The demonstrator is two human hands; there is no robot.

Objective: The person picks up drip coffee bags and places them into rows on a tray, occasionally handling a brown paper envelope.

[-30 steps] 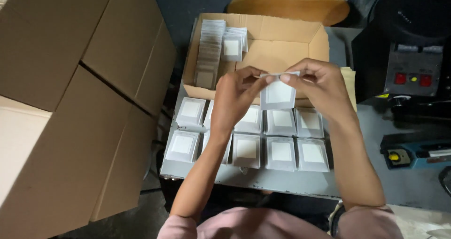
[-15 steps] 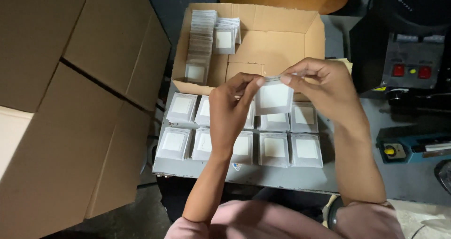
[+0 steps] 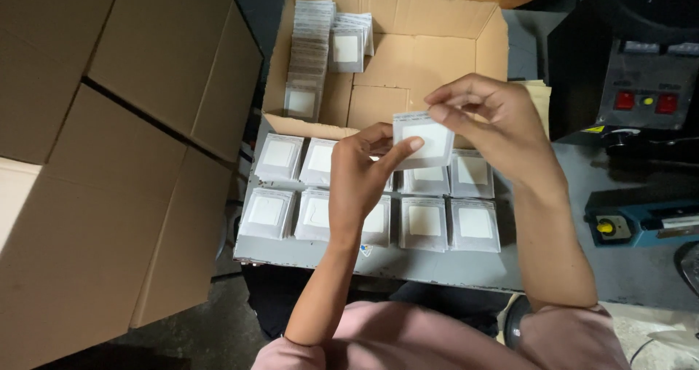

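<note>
Left hand (image 3: pixel 360 177) & right hand (image 3: pixel 484 119) pinch white packet (image 3: pixel 424 138) edges above tray (image 3: pixel 378 259) rows, open box (image 3: pixel 408 57) behind.

Packing workshop, cardboard cartons (image 3: pixel 109 159), sealing machine (image 3: pixel 641 86)

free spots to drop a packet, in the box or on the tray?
Free: open carton floor right of the two packet rows, up to its right wall. Crowded: grey tray, covered by packets, bare only along its front edge below them.
</note>
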